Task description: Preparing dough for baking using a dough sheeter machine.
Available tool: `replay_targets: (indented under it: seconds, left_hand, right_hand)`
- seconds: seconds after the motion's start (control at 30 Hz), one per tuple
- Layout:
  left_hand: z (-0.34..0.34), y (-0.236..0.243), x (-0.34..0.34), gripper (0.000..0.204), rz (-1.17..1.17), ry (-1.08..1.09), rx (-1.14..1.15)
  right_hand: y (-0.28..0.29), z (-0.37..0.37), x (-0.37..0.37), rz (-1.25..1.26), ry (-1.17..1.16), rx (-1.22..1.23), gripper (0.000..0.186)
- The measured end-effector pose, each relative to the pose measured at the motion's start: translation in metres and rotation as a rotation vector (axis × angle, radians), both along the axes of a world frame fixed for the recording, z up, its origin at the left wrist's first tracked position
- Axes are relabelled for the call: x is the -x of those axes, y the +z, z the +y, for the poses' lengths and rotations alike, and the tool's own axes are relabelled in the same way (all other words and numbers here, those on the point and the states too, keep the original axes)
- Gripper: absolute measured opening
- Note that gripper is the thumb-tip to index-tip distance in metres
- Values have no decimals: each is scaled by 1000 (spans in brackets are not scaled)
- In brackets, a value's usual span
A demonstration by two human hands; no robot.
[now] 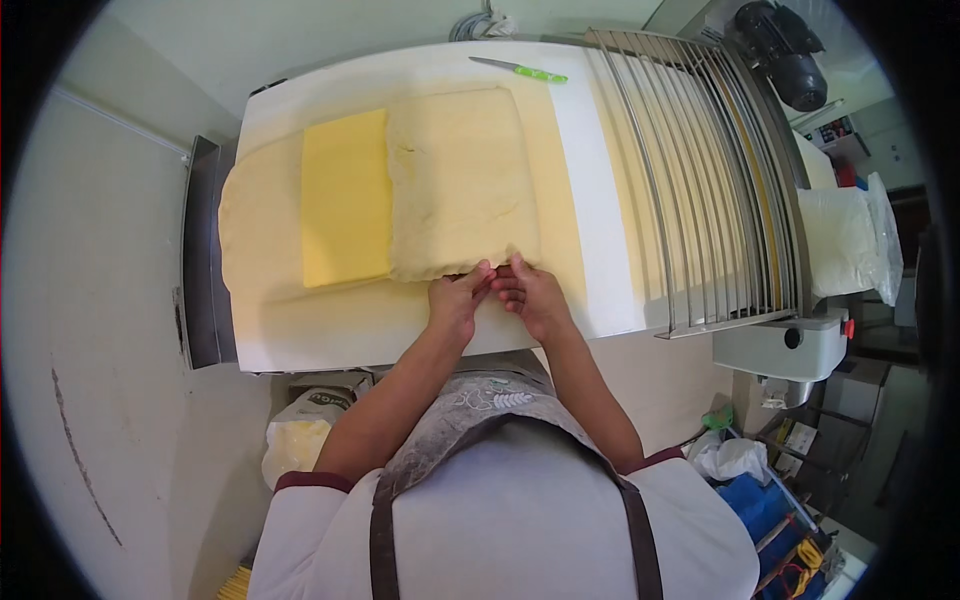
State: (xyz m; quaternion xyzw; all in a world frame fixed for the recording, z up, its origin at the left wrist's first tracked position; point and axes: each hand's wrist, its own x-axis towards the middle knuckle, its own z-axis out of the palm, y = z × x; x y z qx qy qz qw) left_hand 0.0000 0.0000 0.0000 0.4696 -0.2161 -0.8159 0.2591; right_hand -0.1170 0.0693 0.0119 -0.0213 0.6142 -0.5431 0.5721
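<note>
A pale sheet of dough (262, 215) lies on the white work surface, with a flat yellow slab of what looks like butter (346, 200) on it. Its right part is folded over as a dough flap (465, 180), covering the right side of the slab. At the flap's near edge, my left hand (458, 303) pinches the dough between thumb and fingers. Close beside it, my right hand (535, 300) has its fingers curled and its thumb and forefinger closed on the same edge, near the flap's near right corner.
A knife (520, 70) with a green handle lies beyond the dough. To the right stands a metal bar guard (690, 190) over the surface, with a motor (780, 55) behind it. A clear plastic bag (850, 240) hangs farther right. A dark metal edge (205, 255) bounds the left end.
</note>
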Motion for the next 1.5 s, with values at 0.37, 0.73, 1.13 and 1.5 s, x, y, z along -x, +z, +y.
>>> replay_targets:
  seconds: [0.37, 0.73, 1.13, 1.5]
  left_hand:
    - [9, -3, 13, 20, 76, 29, 4]
    - [17, 0, 30, 22, 95, -28, -64]
    - [20, -1, 41, 22, -143, -41, 187]
    - [-81, 1, -264, 11, -657, 471, 523]
  right_hand:
    - [2, 10, -2, 154, -26, 24, 20]
    - [-13, 16, 19, 392, -14, 112, 15]
    - [-1, 11, 58, 393, 236, 68, 16]
    - [101, -151, 83, 1194, 465, 331, 32]
